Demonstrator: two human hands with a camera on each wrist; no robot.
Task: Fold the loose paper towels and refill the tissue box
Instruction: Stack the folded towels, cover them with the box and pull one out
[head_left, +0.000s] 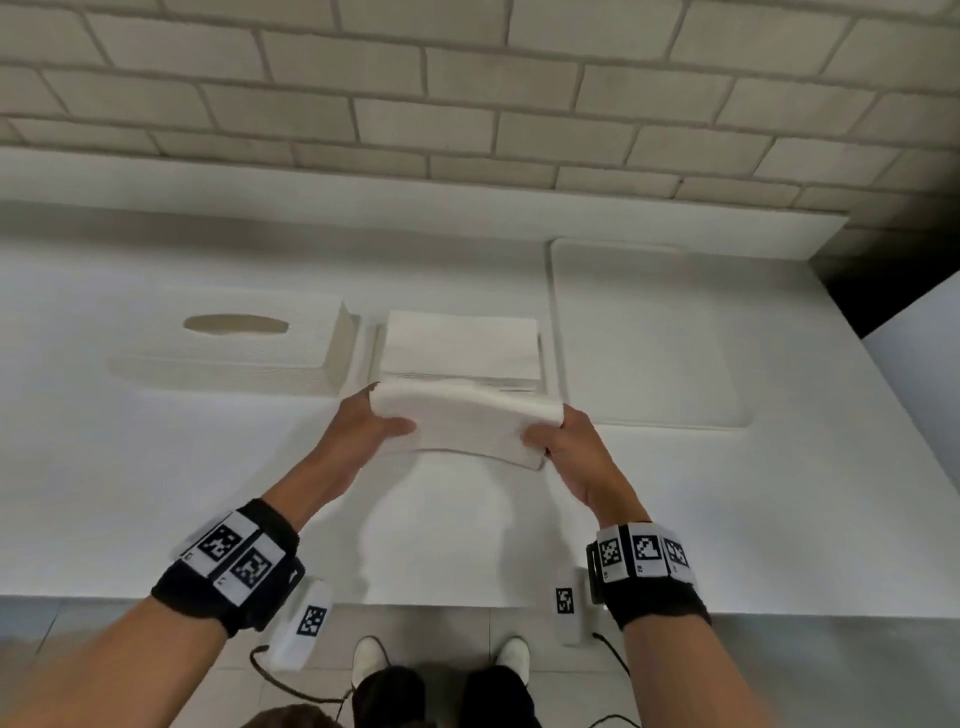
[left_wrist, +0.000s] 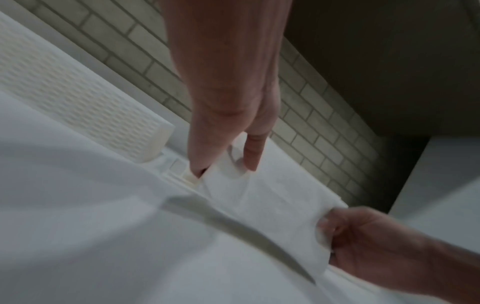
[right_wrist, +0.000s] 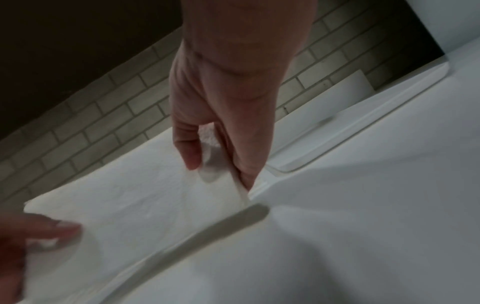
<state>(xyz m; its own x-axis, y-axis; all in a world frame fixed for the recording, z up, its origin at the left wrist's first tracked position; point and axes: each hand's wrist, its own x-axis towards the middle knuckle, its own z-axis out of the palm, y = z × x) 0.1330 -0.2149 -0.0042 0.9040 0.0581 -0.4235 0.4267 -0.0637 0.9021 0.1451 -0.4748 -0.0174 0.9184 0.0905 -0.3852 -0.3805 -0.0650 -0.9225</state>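
Note:
A folded white paper towel (head_left: 467, 423) hangs just above the white counter (head_left: 156, 493), stretched between both hands. My left hand (head_left: 376, 423) pinches its left end (left_wrist: 226, 170), thumb on top. My right hand (head_left: 553, 436) pinches the right end (right_wrist: 215, 162) the same way. Directly behind the towel stands a neat stack of folded towels (head_left: 461, 345) in the box's open base. The tissue box cover (head_left: 234, 345), cream with an oval slot, lies to the stack's left.
A flat white rectangular mat or lid (head_left: 644, 332) lies on the counter right of the stack. A brick wall (head_left: 467, 93) rises behind a low ledge. The counter's front edge (head_left: 441, 605) is near my body, with the floor and my shoes below it.

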